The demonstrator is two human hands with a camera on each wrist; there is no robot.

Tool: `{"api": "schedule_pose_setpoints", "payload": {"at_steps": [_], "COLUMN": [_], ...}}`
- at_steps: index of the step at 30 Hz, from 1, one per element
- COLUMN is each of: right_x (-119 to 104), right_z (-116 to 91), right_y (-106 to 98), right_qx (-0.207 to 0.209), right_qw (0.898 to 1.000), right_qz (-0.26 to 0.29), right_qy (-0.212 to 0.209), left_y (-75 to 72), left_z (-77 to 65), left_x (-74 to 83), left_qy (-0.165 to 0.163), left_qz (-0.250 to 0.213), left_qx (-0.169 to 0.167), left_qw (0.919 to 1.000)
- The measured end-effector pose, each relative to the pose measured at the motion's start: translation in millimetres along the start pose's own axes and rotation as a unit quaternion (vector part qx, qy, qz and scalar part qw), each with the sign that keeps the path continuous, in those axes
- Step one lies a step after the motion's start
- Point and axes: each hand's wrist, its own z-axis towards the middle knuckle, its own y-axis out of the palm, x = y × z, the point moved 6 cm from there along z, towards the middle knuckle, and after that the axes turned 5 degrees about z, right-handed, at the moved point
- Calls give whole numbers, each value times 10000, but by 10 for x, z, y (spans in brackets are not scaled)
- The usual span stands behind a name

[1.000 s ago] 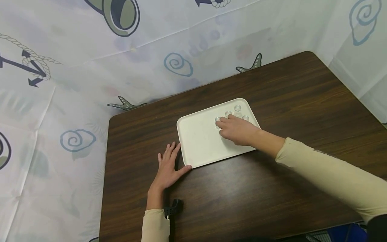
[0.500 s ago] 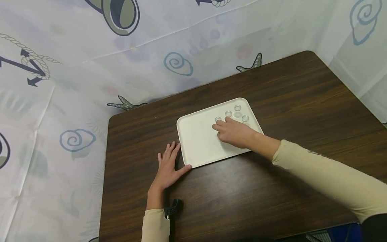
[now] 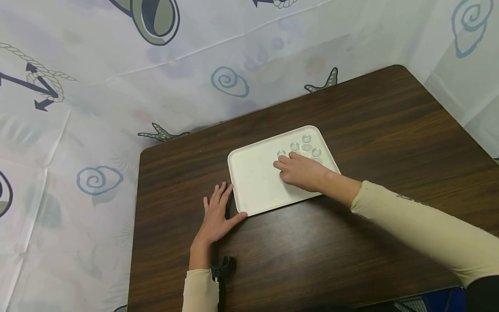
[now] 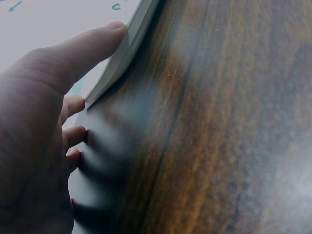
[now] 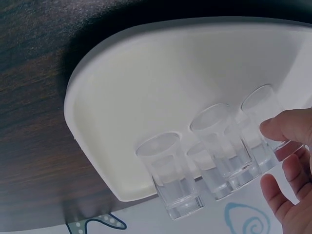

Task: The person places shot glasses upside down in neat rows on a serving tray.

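A white rectangular tray (image 3: 257, 184) lies on the table. My left hand (image 3: 216, 221) has its fingers spread at the tray's left end; in the left wrist view its thumb (image 4: 105, 39) rests on the rim. Several clear shot glasses stand upright toward the tray's far right, among them a glass (image 5: 170, 180) and another glass (image 5: 217, 129). My right hand (image 3: 300, 172) reaches over the tray from the right. Its thumb and a finger pinch the nearest shot glass (image 5: 258, 102), whose lower part is partly hidden by the fingers.
The dark wood-grain table (image 3: 351, 242) extends around the tray. A white curtain (image 3: 195, 86) with sea motifs borders the table behind and at the left. A black strap (image 3: 224, 267) sits at my left wrist.
My right hand has shifted slightly left and toward me, uncovering more of the glasses behind it; it barely moves in the last half second. The left hand and tray stay in place.
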Motion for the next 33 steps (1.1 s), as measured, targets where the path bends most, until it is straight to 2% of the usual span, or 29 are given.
{"api": "schedule_pose_setpoints", "payload": {"at_steps": [8, 16, 22, 28, 33], "right_x": [6, 10, 38, 151, 391], "right_z": [-12, -35, -79, -170, -386], "right_y": [11, -30, -70, -180, -271], "right_qx": [-39, 123, 52, 545, 1030], "right_qw": [9999, 9994, 9982, 9938, 9816], "right_qz": [162, 327, 597, 934, 1419], "right_qy": [-1, 15, 97, 241, 751], "left_y": [-10, -14, -21, -13, 1], "left_z": [4, 14, 4, -3, -4], "left_x": [15, 21, 18, 9, 13], "left_qy": [-12, -18, -51, -46, -2], "left_qz": [50, 64, 73, 33, 26], "left_qx": [-10, -40, -16, -3, 38], "left_qw": [10000, 10000, 10000, 10000, 10000]}}
